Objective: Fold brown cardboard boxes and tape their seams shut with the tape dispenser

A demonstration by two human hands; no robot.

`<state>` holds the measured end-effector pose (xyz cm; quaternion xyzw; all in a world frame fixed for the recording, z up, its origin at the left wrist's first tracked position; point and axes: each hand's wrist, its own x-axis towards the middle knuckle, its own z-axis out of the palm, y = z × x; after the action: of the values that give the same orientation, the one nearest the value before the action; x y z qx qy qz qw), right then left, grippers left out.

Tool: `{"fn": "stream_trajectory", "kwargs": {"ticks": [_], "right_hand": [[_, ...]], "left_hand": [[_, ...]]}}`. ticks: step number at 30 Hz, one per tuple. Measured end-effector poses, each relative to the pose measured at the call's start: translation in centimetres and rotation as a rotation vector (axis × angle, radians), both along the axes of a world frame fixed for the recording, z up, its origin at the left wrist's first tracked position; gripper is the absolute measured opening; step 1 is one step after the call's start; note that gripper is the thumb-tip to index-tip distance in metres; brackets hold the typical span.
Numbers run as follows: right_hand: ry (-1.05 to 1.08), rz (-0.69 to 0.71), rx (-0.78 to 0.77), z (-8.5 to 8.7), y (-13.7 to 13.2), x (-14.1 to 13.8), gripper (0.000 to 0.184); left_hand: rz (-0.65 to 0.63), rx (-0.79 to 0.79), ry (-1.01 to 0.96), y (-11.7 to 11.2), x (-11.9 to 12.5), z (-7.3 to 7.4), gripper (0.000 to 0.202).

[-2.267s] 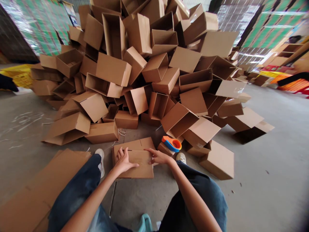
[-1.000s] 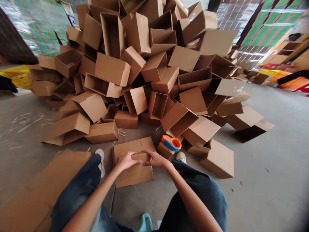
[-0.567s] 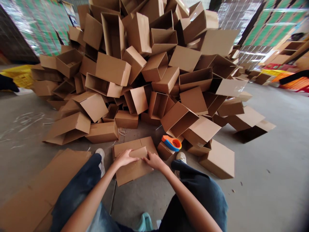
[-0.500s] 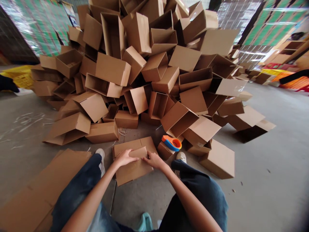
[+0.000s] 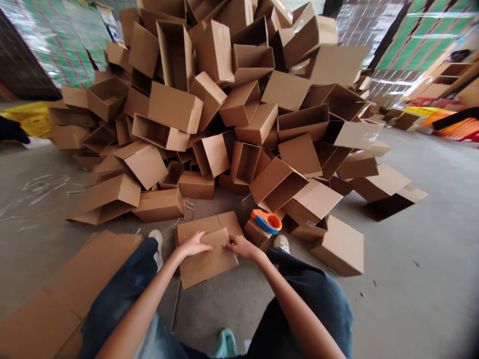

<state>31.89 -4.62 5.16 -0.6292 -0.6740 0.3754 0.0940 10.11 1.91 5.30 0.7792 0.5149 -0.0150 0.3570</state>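
Head view: the carton lies on the floor between the feet, right under both hands! Its top panel runs longer crosswise, right end angled away. Left hand is on the panel's left part, thumb spread wide from the fingers; whether it grips, can't tell. Right hand is at the right edge, nearer that end, fingers bent, thumb close by; a firm hold can't be made out. Beyond it, the tape dispenser sits on a small box, just beside.
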Motion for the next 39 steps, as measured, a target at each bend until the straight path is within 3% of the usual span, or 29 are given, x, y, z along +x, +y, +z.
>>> {"fn": "stream_trajectory", "kwargs": {"ticks": [11,39], "right_hand": [[0.031,0.028,-0.001,0.0,0.0,0.1,0.031],[0.039,0.036,-0.044,0.2,-0.2,0.0,0.034]], "left_hand": [[-0.131,-0.099,0.018,0.4,-0.5,0.4,0.078],[-0.118,-0.158,-0.044,0.5,-0.9,0.8,0.082]]}}
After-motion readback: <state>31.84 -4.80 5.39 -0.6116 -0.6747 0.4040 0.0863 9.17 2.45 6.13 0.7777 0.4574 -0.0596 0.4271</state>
